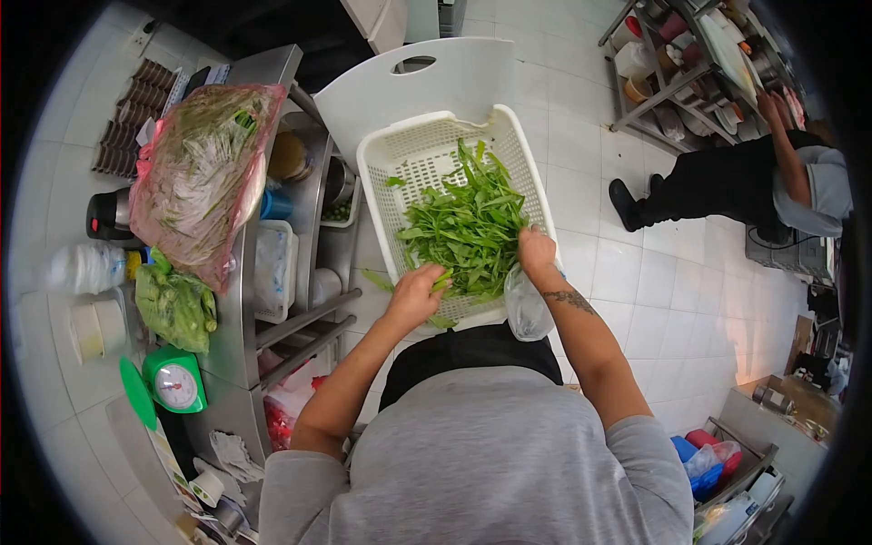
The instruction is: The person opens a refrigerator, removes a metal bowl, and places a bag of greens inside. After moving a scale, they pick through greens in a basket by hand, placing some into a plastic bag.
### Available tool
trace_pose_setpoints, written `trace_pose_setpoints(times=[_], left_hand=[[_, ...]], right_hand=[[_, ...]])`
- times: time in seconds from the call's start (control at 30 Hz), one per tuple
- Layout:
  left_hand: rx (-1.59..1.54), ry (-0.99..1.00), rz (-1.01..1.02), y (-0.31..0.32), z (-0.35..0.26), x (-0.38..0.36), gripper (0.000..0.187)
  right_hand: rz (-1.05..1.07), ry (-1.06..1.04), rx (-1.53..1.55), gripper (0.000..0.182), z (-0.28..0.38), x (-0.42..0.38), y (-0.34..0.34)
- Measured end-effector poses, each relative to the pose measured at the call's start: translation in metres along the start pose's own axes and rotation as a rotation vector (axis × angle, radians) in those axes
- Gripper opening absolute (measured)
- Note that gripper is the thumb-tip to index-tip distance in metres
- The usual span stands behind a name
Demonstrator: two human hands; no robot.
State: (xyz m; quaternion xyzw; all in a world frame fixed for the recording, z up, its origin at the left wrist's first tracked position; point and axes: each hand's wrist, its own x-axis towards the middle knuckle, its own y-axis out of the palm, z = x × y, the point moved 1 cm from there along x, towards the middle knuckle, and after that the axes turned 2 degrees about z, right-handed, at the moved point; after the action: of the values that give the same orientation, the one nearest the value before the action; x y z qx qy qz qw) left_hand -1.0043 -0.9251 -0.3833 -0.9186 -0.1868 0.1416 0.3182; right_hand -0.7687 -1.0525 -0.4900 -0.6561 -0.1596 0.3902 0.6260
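A heap of leafy greens (468, 227) with long narrow leaves and green stems lies in a white perforated plastic basket (381, 182). My left hand (416, 292) is over the basket's near left part, its fingers closed on a bit of green stem and leaf. At the right edge of the heap, my right hand (537, 250) has its fingers closed around some greens; its fingertips are partly hidden. A clear plastic bag (528, 307) hangs below my right wrist, over the basket's near right corner.
A grey plastic chair (427, 86) stands behind the basket. On the left steel table (227, 331) are a pink bag of vegetables (204, 163), a bag of greens (173, 304) and a green scale (174, 379). At right, another person (718, 182) stands near a loaded shelf (672, 77).
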Motion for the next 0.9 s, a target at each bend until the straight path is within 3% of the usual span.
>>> trace_pose_setpoints(times=[0.07, 0.17, 0.33, 0.4, 0.5, 0.57, 0.63, 0.73, 0.9], left_hand=[[-0.035, 0.012, -0.053, -0.001, -0.001, -0.002, 0.018], [-0.078, -0.039, -0.164, -0.005, 0.004, -0.006, 0.024], [-0.139, 0.184, -0.119, -0.009, -0.041, 0.008, 0.031], [-0.120, 0.270, -0.073, 0.012, -0.048, 0.014, 0.032], [-0.069, 0.230, -0.038, 0.040, -0.024, 0.008, 0.029], [-0.310, 0.073, -0.105, 0.042, -0.006, 0.005, 0.021], [-0.694, -0.185, -0.122, 0.015, 0.000, 0.008, 0.019], [-1.043, -0.308, -0.176, -0.028, 0.011, 0.009, 0.021], [-1.013, -0.356, -0.204, -0.041, 0.023, 0.009, 0.023]], right_hand=[[-0.016, -0.048, 0.063, 0.017, 0.003, -0.001, -0.003], [-0.013, -0.161, 0.267, 0.013, 0.012, -0.034, -0.065], [0.042, -0.343, 0.404, 0.017, 0.031, -0.089, -0.105], [0.129, -0.291, 0.631, 0.018, 0.044, -0.101, -0.106], [0.369, -0.228, 0.985, 0.021, 0.041, -0.102, -0.103], [0.492, -0.194, 1.280, 0.022, 0.030, -0.099, -0.085], [0.402, -0.143, 1.054, 0.023, 0.017, -0.093, -0.079], [0.410, -0.116, 0.820, 0.021, -0.001, -0.082, -0.058], [0.285, -0.238, 0.637, 0.020, 0.017, -0.072, -0.046]])
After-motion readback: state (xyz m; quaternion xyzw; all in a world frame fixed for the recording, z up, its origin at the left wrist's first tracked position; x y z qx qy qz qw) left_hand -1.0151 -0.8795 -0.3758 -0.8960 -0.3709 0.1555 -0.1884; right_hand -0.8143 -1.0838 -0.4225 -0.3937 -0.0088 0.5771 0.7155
